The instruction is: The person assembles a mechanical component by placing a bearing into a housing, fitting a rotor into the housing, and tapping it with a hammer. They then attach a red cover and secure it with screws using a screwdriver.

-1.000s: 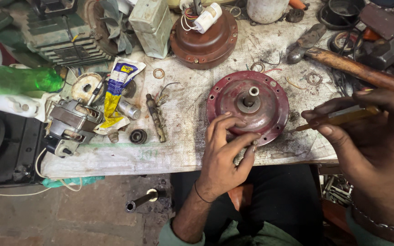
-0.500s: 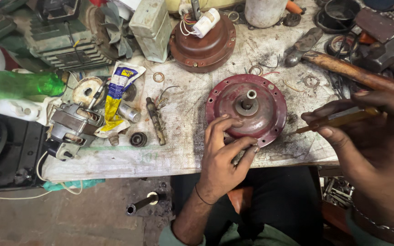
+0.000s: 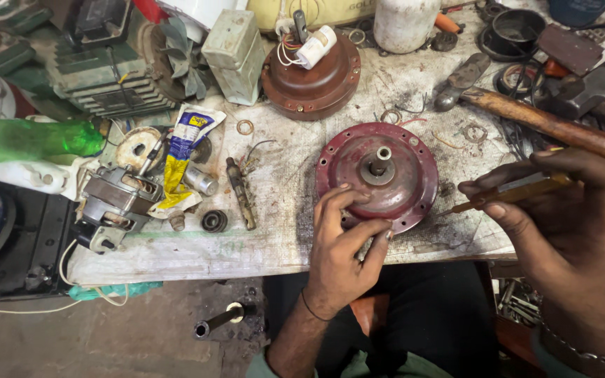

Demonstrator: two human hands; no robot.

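A round dark-red motor cover [image 3: 379, 175] with a central shaft lies flat on the dirty workbench [image 3: 288, 231] near its front edge. My left hand [image 3: 341, 248] rests on the cover's near-left rim, fingers spread over it, pinching its edge. My right hand [image 3: 568, 224] holds a thin yellow-handled screwdriver [image 3: 519, 189], whose tip points at the cover's right rim. A second brown motor cover [image 3: 311, 77] with a white capacitor and wires sits behind.
A wooden-handled hammer [image 3: 561, 126] lies at the right. A glue tube [image 3: 180, 154], a small motor [image 3: 117, 203], a bolt [image 3: 241, 192], a bearing [image 3: 213, 221] and a green bottle [image 3: 29, 138] lie at the left. A large finned motor [image 3: 113, 77] stands at the back left.
My left hand's fingers have shifted a little along the cover's near rim. The screwdriver tip stays by the right rim. The view has moved slightly.
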